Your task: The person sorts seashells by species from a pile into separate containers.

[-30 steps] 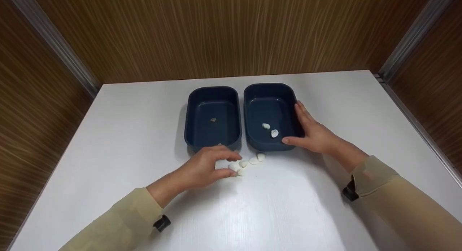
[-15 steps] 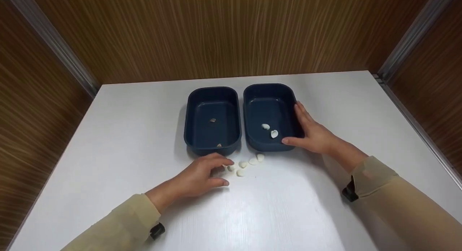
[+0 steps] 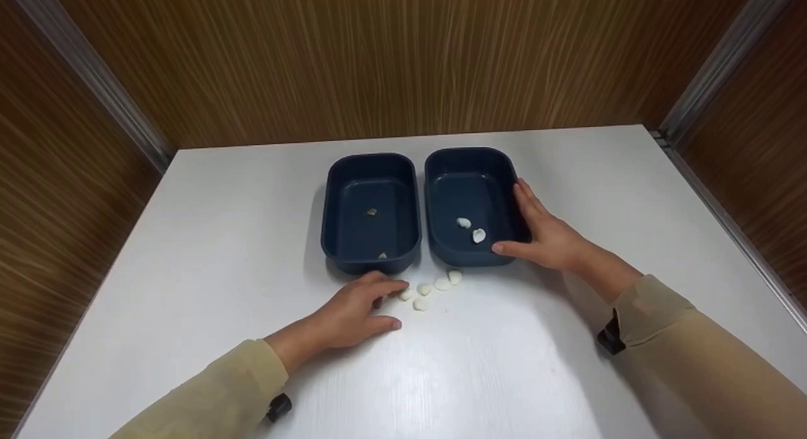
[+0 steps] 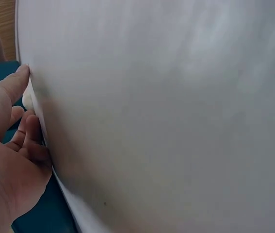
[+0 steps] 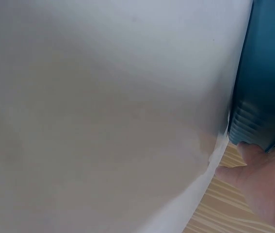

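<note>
My left hand [image 3: 350, 313] is low over the white table, palm turned inward. Its index fingertip touches or hovers by a small white seashell [image 3: 405, 294]; the thumb is apart from it. Several more pale shells [image 3: 424, 289] lie to the right. The dark blue left container [image 3: 362, 266] has two small brownish pieces [image 3: 372, 212] inside, their kind too small to tell. Two white shells [image 3: 479, 236] lie in the right container [image 3: 470, 259]. My right hand [image 3: 548, 237] rests on that container, straight fingers along its right wall and thumb over the near corner.
The white table [image 3: 252, 224] reaches back to a wood-grain panel [image 3: 410, 60], with similar panels at both sides. The two containers stand side by side with a narrow gap between them. The shells lie just in front of the containers.
My left hand has drawn back slightly left and toward me, exposing more shells and a second brownish piece in the left container. My right hand has kept its place.
</note>
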Demonstrator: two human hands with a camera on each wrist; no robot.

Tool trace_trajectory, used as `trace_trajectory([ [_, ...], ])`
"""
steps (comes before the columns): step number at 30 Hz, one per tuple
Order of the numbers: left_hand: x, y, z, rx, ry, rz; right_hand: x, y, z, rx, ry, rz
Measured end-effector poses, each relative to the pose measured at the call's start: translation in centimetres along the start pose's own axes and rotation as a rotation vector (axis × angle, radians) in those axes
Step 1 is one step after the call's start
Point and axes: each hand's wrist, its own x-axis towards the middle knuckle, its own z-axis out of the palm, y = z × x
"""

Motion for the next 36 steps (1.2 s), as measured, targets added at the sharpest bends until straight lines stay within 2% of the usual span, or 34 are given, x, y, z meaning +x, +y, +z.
trace_trajectory([
  [18, 0.5, -0.21, 0.28, 0.025, 0.025, -0.011, 0.07, -0.15, -0.1, -0.016, -0.011, 0.031],
  [25, 0.73, -0.14, 0.46, 0.024, 0.037, -0.01, -0.02, -0.1, -0.07, -0.014, 0.001, 0.0],
  [36, 0.57, -0.08, 0.67, 0.031, 0.073, -0.014, 0.03, -0.04, 0.02, -0.003, -0.002, 0.001],
])
